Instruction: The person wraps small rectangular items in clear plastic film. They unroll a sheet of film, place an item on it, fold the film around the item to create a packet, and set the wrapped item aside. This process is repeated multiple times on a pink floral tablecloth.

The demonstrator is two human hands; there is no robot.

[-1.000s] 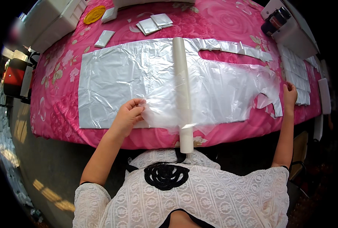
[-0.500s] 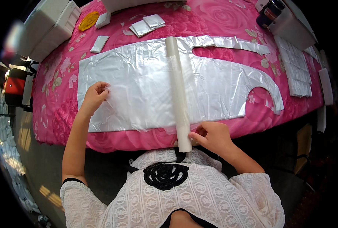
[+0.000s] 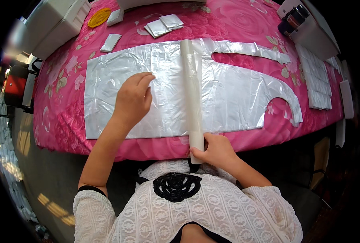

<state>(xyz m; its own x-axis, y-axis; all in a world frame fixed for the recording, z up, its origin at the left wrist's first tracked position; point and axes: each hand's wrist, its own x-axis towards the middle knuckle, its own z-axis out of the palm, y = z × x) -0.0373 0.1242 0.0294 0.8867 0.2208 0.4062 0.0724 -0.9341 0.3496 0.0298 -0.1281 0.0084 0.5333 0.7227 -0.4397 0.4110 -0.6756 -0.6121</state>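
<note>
A stack of silvery-white plastic aprons (image 3: 232,97) lies flat across the table, neck and strap cutouts toward the right. Across it, far to near, rests a long whitish roll of plastic film (image 3: 193,97), its near end past the table edge. My right hand (image 3: 218,150) grips that near end, thumb on top; its other fingers are partly hidden. Over the apron, left of the roll, is my left hand (image 3: 133,97), fingers stretched toward the roll and thumb apart. No film shows plainly in it.
Small folded silvery packets (image 3: 159,28) and a yellow oval object (image 3: 99,18) lie at the back. White boxes (image 3: 58,28) stand at the far left. A dark jar (image 3: 293,20) and folded plastic sheets (image 3: 314,77) are on the right. Pink floral cloth (image 3: 62,121) covers the table.
My left hand has moved right toward the roll; the loose film it pinched no longer shows lifted. My right hand has closed round the roll's near end. The view has shifted slightly.
</note>
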